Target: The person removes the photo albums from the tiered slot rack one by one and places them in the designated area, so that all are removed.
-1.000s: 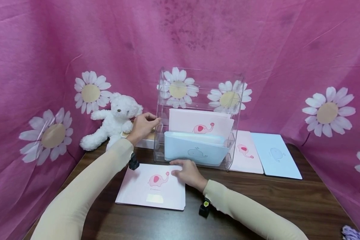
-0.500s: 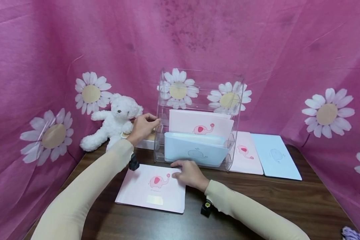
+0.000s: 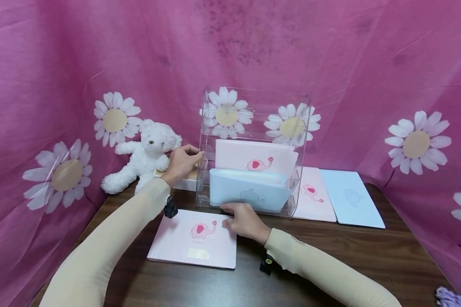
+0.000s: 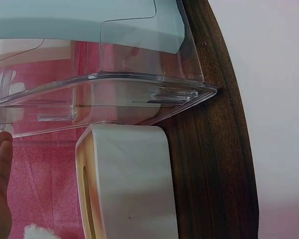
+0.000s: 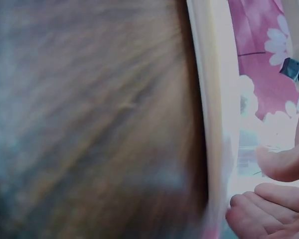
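Observation:
A pink booklet (image 3: 176, 234) with an elephant print lies flat on the table, its layered edge showing in the right wrist view. My right hand (image 3: 247, 222) touches its far right corner, thumb over the cover and fingers reaching toward the rack's base. In the right wrist view, the thumb and fingers of the right hand (image 5: 274, 204) stand apart beside the booklet's edge. Behind stands a clear tiered rack (image 3: 253, 96). My left hand (image 3: 182, 163) pinches its left side edge. A blue whale booklet (image 3: 230, 189) fills its front pocket, with pink elephant booklets (image 3: 234, 153) behind.
A white plush bear (image 3: 147, 147) sits left of the rack. Beside it is a white box (image 4: 132, 184) with a wooden top. Right of the rack lie another pink booklet (image 3: 311, 200) and a blue booklet (image 3: 355, 200). Purple yarn (image 3: 445, 296) shows at the table's right edge.
My right hand has slid slightly to the right along the booklet's corner. The booklet's near right corner shifted a little and came back. The left hand stays at the rack.

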`<state>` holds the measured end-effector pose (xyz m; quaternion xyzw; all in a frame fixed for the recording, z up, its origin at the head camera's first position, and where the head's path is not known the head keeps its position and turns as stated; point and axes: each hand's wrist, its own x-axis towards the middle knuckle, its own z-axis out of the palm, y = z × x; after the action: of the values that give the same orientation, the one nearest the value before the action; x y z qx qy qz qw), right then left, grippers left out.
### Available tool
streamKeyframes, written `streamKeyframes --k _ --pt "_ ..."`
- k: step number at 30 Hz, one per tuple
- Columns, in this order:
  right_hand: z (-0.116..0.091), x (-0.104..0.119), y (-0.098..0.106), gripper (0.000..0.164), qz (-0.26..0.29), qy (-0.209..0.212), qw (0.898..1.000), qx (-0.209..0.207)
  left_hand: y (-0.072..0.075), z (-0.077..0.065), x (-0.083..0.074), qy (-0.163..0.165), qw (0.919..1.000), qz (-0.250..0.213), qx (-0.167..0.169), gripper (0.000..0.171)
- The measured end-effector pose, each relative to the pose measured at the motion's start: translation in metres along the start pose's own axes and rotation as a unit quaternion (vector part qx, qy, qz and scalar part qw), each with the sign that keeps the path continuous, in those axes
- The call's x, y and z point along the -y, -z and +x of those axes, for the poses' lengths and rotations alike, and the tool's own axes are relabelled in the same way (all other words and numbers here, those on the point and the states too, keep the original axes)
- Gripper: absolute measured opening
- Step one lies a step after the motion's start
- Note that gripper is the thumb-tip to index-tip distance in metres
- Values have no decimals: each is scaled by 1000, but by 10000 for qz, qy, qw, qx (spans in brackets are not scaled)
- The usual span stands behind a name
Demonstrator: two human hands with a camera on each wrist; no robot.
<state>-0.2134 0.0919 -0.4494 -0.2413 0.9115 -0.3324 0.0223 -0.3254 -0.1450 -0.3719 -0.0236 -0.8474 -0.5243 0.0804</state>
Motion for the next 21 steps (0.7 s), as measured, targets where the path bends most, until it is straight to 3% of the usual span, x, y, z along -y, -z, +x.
streamKeyframes --k 9,16,21 --pt "4 14 14 48 1210 72 9926 -50 -2 3 -2 -83 9999 55 -31 28" --pt "11 19 33 52 2318 466 9716 97 0 2 -2 -29 9999 68 -88 27" --pt "16 21 55 53 2773 975 9558 61 0 0 -2 -11 10000 74 -66 28"
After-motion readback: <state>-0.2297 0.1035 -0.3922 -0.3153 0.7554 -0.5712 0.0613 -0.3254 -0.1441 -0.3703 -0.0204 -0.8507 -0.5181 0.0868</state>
